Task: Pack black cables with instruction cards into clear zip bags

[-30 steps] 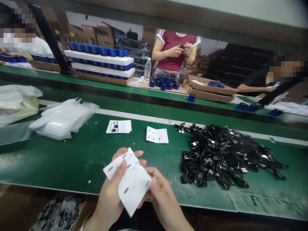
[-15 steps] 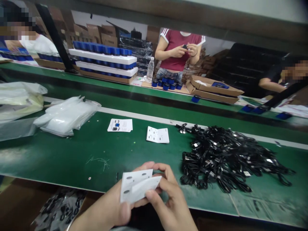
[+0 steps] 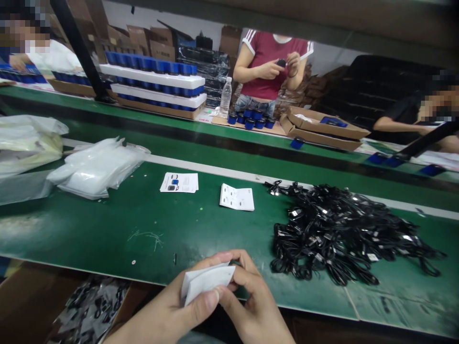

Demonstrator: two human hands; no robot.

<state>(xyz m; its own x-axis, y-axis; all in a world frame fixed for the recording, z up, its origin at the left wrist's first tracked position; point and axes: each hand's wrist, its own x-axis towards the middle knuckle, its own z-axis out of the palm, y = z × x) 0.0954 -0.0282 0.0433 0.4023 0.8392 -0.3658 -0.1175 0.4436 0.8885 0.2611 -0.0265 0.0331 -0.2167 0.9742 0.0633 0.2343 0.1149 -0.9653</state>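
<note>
A folded white paper leaflet point(image 3: 208, 283) is gripped between my two hands, just in front of the table's near edge. My left hand point(image 3: 190, 306) cups it from the left, with the thumb pressed on its front and the fingers behind. From the right, my right hand point(image 3: 251, 294) pinches its edge between thumb and fingers. Farther off on the green table point(image 3: 193, 234) lie an opened, creased leaflet stack point(image 3: 236, 197) and a flat leaflet stack point(image 3: 179, 182) with printed pictures.
A heap of black cables point(image 3: 330, 234) spreads at the right. Clear plastic bags point(image 3: 96, 167) lie at the left. Below the edge, a cardboard box point(image 3: 32, 296) holds bagged cables. Beyond stand a bottle point(image 3: 225, 98), trays of blue items point(image 3: 154, 86) and co-workers.
The leaflet is folded closer, its printed inner panel now hidden. My left thumb has moved up onto its front. Across the table, the co-worker in red has shifted their hands.
</note>
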